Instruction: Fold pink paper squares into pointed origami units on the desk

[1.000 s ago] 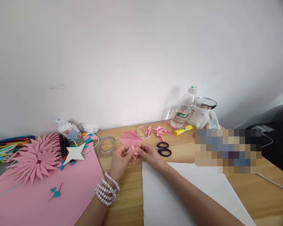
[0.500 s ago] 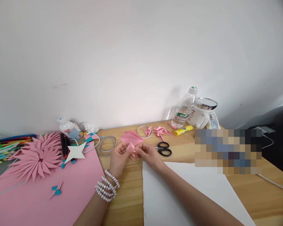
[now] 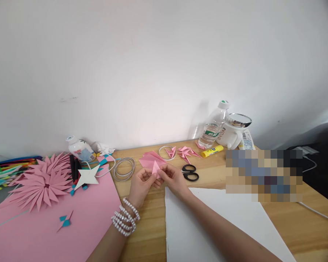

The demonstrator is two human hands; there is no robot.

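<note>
Between my two hands is a small folded piece of pink paper (image 3: 155,169), its pointed tip upward. My left hand (image 3: 141,183) pinches its left lower side with thumb and fingers; pearl-like beads circle that wrist. My right hand (image 3: 172,179) grips the paper's right side, thumb in front. The fingers behind the paper are partly hidden. Just beyond lies a stack of pink paper sheets (image 3: 149,158). Folded pink paper pieces (image 3: 187,153) rest farther right, and black-handled scissors (image 3: 190,173) lie beside my right hand.
A white board (image 3: 207,222) lies under my right forearm. Pink card (image 3: 84,225) with spiky paper flowers (image 3: 45,185) covers the left. A coiled silvery cord (image 3: 124,169), yellow glue stick (image 3: 212,151), water bottle (image 3: 213,125) and white mug (image 3: 229,134) stand or lie toward the wall.
Both hands have shifted slightly right. The pink paper now shows a taller, sharper triangular point above my fingertips than before.
</note>
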